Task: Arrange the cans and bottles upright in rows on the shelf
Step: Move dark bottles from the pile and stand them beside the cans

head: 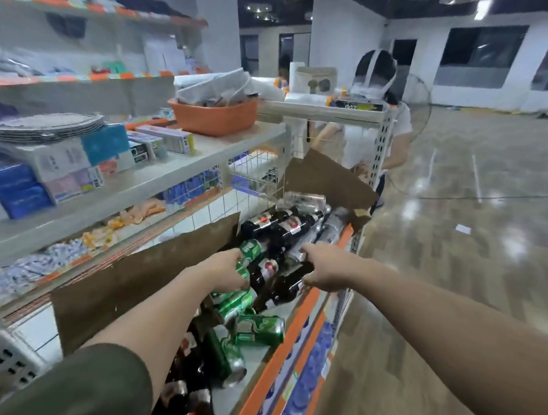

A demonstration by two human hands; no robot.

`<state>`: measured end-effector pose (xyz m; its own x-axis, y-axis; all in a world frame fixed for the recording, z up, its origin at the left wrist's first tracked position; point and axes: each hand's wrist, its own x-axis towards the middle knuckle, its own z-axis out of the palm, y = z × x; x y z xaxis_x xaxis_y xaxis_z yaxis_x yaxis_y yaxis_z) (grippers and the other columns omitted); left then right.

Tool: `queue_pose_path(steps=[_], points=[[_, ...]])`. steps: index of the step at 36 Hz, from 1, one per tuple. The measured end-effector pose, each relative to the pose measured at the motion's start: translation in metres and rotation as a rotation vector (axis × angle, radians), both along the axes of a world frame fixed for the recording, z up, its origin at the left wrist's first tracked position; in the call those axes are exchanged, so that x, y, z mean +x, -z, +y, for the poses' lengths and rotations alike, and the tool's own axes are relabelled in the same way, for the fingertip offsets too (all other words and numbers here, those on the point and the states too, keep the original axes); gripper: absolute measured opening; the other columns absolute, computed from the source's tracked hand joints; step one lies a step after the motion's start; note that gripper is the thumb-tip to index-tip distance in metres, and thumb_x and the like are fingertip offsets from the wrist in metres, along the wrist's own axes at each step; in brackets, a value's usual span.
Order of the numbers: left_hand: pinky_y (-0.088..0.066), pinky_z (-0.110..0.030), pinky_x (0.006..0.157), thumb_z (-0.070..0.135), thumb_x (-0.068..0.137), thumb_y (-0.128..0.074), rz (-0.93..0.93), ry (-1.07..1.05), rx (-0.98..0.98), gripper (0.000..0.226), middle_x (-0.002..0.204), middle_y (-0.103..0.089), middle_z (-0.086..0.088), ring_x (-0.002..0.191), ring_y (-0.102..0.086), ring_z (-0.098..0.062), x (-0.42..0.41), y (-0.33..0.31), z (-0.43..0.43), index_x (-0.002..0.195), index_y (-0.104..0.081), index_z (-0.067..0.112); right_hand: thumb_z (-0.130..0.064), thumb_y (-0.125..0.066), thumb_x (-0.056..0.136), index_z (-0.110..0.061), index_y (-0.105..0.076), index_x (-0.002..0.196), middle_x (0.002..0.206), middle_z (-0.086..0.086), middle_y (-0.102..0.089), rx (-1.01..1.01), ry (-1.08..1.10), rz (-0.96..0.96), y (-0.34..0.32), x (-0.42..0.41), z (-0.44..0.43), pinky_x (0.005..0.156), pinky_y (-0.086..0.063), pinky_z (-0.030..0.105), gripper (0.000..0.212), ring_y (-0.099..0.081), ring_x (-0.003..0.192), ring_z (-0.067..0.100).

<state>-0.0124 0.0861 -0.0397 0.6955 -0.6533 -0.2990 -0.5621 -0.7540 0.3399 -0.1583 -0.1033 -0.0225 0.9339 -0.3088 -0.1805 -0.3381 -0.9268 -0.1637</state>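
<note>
Green cans (260, 328) and dark glass bottles (278, 223) lie jumbled on their sides along the low shelf (288, 335) with the orange front edge. My left hand (228, 270) grips a green can (248, 249) in the middle of the pile. My right hand (322, 267) holds the neck end of a dark bottle (289, 284) lying beside that can. More bottles with red labels (190, 390) and a tipped green can (226, 357) lie nearer to me.
Brown cardboard flaps (142, 279) stand behind the pile and at the far end (325, 178). A higher shelf (140, 181) carries boxes, plates and an orange basket (214, 117). A person in white (378, 130) stands at the shelf's far end. Shiny floor lies to the right.
</note>
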Motion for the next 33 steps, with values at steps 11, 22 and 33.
queue_pose_path(steps=[11, 22, 33], points=[[-0.046, -0.033, 0.103, 0.036, 0.091, -0.074, 0.018, -0.213, -0.022, 0.076, 0.154, -0.044, -0.005, 0.131, -0.052, -0.024, 0.072, 0.002, 0.0, 0.154, -0.034, 0.018, -0.027, -0.067, 0.082, -0.017, -0.041, 0.143, 0.129, 0.008, -0.058, 0.064, -0.201, 0.016, 0.003, 0.138, -0.03, 0.092, -0.053, 0.038, 0.067, -0.059, 0.107, 0.025], [-0.043, -0.036, 0.107, 0.043, 0.092, -0.07, 0.112, -0.61, -0.015, 0.079, 0.152, -0.046, -0.003, 0.132, -0.049, -0.024, 0.099, -0.003, 0.021, 0.157, -0.029, 0.025, -0.04, -0.08, 0.074, -0.026, -0.052, 0.119, 0.117, 0.0, -0.064, 0.063, -0.604, 0.111, 0.016, 0.263, -0.039, 0.087, -0.053, 0.032, 0.055, -0.06, 0.099, 0.02], [-0.036, -0.033, 0.113, 0.038, 0.09, -0.075, 0.125, -0.864, 0.028, 0.086, 0.162, -0.033, -0.005, 0.145, -0.038, -0.026, 0.088, 0.014, 0.004, 0.158, -0.026, 0.019, -0.056, -0.068, 0.085, -0.023, -0.058, 0.135, 0.133, 0.001, -0.061, -0.157, -0.815, 0.386, 0.043, 0.309, -0.045, 0.087, -0.047, 0.026, 0.061, -0.06, 0.115, 0.021]])
